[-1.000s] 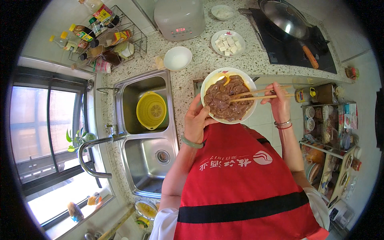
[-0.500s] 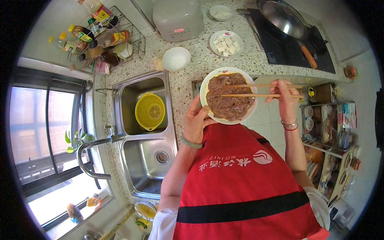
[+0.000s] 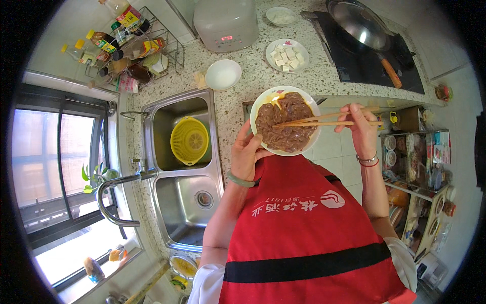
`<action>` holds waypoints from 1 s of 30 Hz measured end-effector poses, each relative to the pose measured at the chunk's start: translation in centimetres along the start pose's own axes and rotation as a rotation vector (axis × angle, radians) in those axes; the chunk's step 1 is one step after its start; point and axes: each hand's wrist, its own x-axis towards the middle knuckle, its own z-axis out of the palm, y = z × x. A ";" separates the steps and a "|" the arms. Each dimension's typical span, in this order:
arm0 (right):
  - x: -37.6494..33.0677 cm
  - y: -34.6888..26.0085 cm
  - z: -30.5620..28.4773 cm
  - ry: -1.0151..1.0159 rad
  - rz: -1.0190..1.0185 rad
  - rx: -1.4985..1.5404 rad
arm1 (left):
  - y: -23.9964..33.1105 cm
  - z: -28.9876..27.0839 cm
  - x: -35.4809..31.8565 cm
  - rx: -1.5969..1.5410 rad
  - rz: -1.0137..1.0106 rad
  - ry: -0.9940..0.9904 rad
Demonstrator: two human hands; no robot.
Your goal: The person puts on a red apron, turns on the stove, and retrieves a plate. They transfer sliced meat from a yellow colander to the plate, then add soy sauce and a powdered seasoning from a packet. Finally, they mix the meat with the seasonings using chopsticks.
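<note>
My left hand (image 3: 248, 152) holds a white bowl (image 3: 310, 101) from below its left side, up in front of my red apron (image 3: 304, 228). The bowl is full of brown sliced meat (image 3: 286, 124) with a yellow bit near its far rim. My right hand (image 3: 362, 129) grips a pair of wooden chopsticks (image 3: 324, 120) that lie across the bowl, their tips in the meat on the left side.
A double steel sink (image 3: 185, 167) with a yellow colander (image 3: 189, 140) lies to the left, its tap (image 3: 119, 187) by the window. On the speckled counter stand an empty white bowl (image 3: 223, 74), a plate of tofu cubes (image 3: 287, 54), a rice cooker (image 3: 226, 23), a bottle rack (image 3: 129, 45) and a wok (image 3: 362, 28) on the black hob.
The bowl stays in place while the chopsticks shift from tilted to nearly level across the meat, their tips moving through it.
</note>
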 end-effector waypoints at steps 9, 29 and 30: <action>0.2 0.0 1.2 0.053 -0.084 -0.117 | 0.2 0.2 -0.3 0.021 0.011 -0.009; 0.1 -0.2 -1.2 0.191 0.033 -0.020 | 0.2 0.2 -0.5 0.024 0.018 0.007; 0.0 0.8 -1.3 0.164 0.044 0.024 | 0.2 0.3 -0.5 0.024 0.018 0.000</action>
